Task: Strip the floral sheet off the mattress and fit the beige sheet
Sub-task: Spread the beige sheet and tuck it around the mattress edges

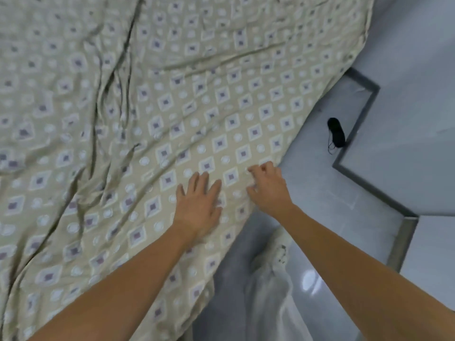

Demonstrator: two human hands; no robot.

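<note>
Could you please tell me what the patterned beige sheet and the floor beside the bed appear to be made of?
The beige sheet looks like thin matte woven fabric, perhaps cotton, since it creases softly. The floor looks like glossy hard tile, judging by its reflected glare.

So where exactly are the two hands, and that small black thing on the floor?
left hand (199, 205), head view, back of the hand, flat on the beige sheet
right hand (267, 185), head view, back of the hand, fingers curled at the sheet's edge
black object (336, 132), head view, its middle
</note>
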